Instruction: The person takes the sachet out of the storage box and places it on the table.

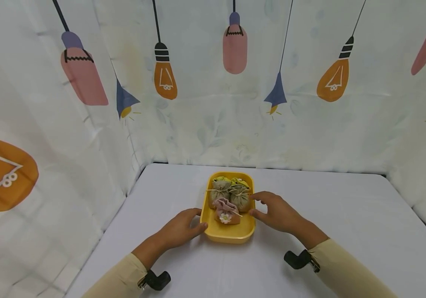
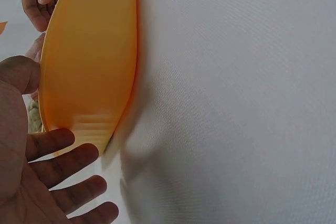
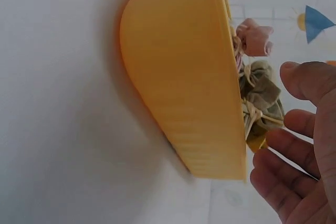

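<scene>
A yellow tray [image 1: 228,239] sits on the white table, holding small drawstring pouches. Two olive-grey pouches, a left one [image 1: 219,191] and a right one [image 1: 240,199], are tied with cord. In front of them lies a pink pouch [image 1: 226,207] with a white flower. Yellow-green fabric [image 1: 240,181] shows behind, partly hidden. My left hand [image 1: 183,228] is at the tray's left side, thumb by the rim and fingers spread along the outer wall. On the other side, my right hand [image 1: 279,213] is beside the right rim near the olive pouch, its fingers loosely extended and holding nothing.
White cloth covers the table [image 1: 328,198]. A printed curtain [image 1: 213,124] with lamp pictures hangs behind the table and along its sides. A dark device [image 1: 297,260] is strapped at the right wrist, and a similar device [image 1: 157,280] at the left.
</scene>
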Demonstrator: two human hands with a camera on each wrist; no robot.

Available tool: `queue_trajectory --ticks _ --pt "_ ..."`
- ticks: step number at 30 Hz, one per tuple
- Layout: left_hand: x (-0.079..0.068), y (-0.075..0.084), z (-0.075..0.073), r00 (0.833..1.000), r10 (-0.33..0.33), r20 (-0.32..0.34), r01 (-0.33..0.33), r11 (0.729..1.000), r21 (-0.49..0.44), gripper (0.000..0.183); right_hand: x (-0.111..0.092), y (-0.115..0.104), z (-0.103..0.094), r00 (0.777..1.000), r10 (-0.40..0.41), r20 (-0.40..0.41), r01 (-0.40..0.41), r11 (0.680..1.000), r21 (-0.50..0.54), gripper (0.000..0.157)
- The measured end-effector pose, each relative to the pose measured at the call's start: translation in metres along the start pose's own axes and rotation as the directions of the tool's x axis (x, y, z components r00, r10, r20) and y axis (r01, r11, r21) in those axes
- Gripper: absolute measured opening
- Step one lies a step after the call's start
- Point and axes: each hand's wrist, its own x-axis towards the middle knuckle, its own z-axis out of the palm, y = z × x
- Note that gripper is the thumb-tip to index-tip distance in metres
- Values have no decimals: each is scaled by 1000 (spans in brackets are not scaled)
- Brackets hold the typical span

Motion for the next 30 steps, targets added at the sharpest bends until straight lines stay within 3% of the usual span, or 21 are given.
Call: queue_trajectory --ticks 15,22,30 --pt "1 -3 1 1000 3 -1 -3 1000 1 58 12 -12 9 999 -41 36 40 999 23 46" --pt "0 -3 2 1000 -5 -7 5 1000 2 59 19 -16 15 993 -104 56 102 994 38 43" --pt "-1 -2 2 1000 -16 -7 16 1000 -4 59 24 -23 19 995 -46 90 41 997 58 40"
